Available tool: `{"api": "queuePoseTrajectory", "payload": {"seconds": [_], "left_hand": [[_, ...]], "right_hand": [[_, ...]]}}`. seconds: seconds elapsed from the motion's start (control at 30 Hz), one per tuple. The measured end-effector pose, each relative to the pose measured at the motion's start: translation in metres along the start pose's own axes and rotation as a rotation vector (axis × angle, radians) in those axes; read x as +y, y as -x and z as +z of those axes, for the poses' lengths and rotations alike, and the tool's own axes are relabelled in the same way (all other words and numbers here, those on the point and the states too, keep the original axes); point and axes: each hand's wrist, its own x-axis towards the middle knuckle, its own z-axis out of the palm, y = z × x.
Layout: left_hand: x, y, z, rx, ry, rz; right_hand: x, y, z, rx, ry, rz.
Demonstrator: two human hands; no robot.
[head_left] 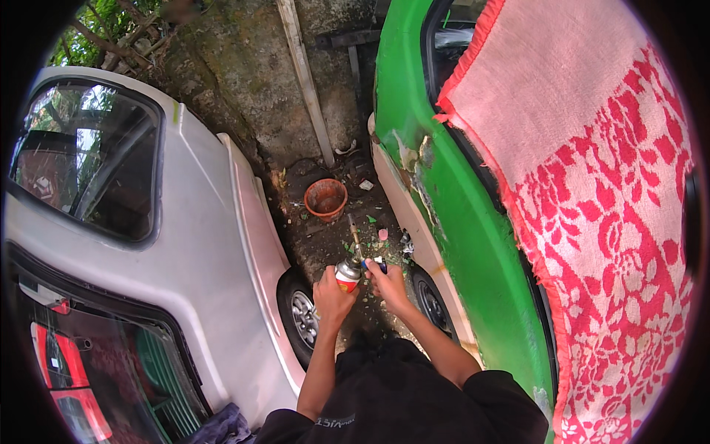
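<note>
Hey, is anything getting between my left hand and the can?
Nothing visible: your left hand holds the can directly. Your right hand is close on the other side, by the torch head, not between them.

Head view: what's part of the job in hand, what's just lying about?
In use, judging by the hands:
red-and-white canister with metal nozzle, in the left hand
small blue-and-black item at the right hand, kind unclear

Apparently just lying about:
terracotta pot
pink lump on the ground
white scrap
patterned cloth on the green car
</note>
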Motion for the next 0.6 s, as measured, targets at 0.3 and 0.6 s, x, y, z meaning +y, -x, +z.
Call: {"api": "queuePoseTrajectory", "payload": {"seconds": [0.3, 0.6], "left_hand": [[-0.030, 0.028, -0.025, -0.007, 0.248, -0.138], [-0.048, 0.117, -0.061, -0.014, 0.444, -0.138]], "right_hand": [[0.020, 0.032, -0.032, 0.068, -0.031, -0.016], [0.050, 0.076, -0.065, 0.056, 0.038, -0.148]]}}
